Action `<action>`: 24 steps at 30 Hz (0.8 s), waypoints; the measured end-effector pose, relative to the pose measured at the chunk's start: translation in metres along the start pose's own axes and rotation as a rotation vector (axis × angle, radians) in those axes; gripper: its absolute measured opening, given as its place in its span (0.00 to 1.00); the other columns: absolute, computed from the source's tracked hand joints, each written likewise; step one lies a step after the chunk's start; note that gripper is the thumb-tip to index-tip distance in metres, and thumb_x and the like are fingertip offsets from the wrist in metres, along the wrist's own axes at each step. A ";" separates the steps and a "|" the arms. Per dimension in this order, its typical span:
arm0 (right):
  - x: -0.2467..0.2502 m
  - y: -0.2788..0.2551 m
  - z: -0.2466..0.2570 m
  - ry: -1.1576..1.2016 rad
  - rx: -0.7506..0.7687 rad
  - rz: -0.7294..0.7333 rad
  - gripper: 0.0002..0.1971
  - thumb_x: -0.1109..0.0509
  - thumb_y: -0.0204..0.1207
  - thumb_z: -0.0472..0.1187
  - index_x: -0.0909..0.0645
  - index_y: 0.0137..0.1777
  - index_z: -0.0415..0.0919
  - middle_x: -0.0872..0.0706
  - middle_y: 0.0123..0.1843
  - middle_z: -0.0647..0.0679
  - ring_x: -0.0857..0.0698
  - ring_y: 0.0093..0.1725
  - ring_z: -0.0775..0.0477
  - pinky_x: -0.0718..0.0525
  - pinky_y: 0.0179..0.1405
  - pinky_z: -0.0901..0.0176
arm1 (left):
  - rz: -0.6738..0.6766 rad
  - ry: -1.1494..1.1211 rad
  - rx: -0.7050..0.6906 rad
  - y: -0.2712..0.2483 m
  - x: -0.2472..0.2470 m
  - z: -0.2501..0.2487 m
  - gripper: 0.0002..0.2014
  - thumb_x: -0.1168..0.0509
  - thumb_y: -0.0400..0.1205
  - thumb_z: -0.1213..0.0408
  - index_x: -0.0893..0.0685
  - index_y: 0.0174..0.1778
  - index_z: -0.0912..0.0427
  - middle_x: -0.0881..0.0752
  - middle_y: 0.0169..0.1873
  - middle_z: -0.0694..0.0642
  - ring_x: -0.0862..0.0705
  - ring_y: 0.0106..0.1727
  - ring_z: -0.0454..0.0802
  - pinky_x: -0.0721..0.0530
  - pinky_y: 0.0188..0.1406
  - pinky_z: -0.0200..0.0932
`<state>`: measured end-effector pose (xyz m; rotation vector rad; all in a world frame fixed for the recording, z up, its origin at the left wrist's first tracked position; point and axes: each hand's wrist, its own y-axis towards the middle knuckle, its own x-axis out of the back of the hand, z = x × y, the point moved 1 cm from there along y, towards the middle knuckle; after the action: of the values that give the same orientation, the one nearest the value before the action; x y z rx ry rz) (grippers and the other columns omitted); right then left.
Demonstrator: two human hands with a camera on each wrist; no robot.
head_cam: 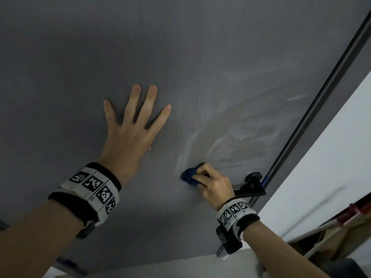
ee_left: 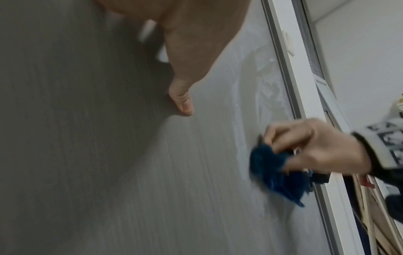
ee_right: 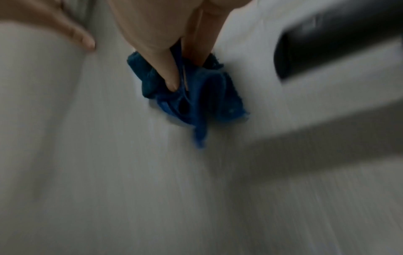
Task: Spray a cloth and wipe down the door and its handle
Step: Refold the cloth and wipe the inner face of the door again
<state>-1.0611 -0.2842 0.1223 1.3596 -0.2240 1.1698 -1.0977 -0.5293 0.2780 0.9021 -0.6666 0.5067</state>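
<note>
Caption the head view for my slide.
Right hand wipes grey door with blue cloth; left hand braces flat.

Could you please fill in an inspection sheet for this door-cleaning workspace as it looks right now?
Surface: grey wood-grain door, wet streaks above the cloth.
Job's things: crumpled blue cloth pressed on the door; black lever handle beside it, untouched.
Clutter: wooden strips past the door edge.
Grippers: left hand flat on the door, fingers spread; right hand grips the cloth.
Cables: nothing seen.
Surroundings: white wall, pale door frame.
</note>
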 end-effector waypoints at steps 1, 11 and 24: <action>0.014 0.009 -0.001 0.025 0.002 -0.075 0.14 0.21 0.65 0.26 0.09 0.50 0.39 0.19 0.56 0.50 0.12 0.45 0.43 0.12 0.35 0.50 | 0.000 -0.003 0.006 0.000 0.000 0.000 0.63 0.18 0.68 0.56 0.58 0.88 0.50 0.63 0.86 0.66 0.61 0.87 0.71 0.45 0.69 0.90; 0.081 0.065 0.002 0.123 -0.034 -0.576 0.09 0.24 0.67 0.27 0.12 0.48 0.28 0.17 0.52 0.34 0.18 0.52 0.46 0.21 0.56 0.65 | 0.012 -0.017 0.046 -0.001 0.005 -0.004 0.63 0.18 0.67 0.58 0.56 0.88 0.49 0.62 0.87 0.64 0.60 0.87 0.70 0.45 0.70 0.89; 0.080 0.101 0.037 0.150 0.102 -0.541 0.09 0.24 0.69 0.26 0.10 0.49 0.29 0.17 0.50 0.33 0.18 0.51 0.45 0.19 0.53 0.62 | -0.017 -0.028 0.073 -0.002 0.005 -0.005 0.61 0.18 0.68 0.60 0.55 0.88 0.47 0.58 0.88 0.62 0.57 0.88 0.67 0.43 0.71 0.88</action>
<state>-1.0812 -0.2955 0.2541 1.3032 0.3008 0.8254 -1.0913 -0.5259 0.2781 0.9840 -0.6692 0.5065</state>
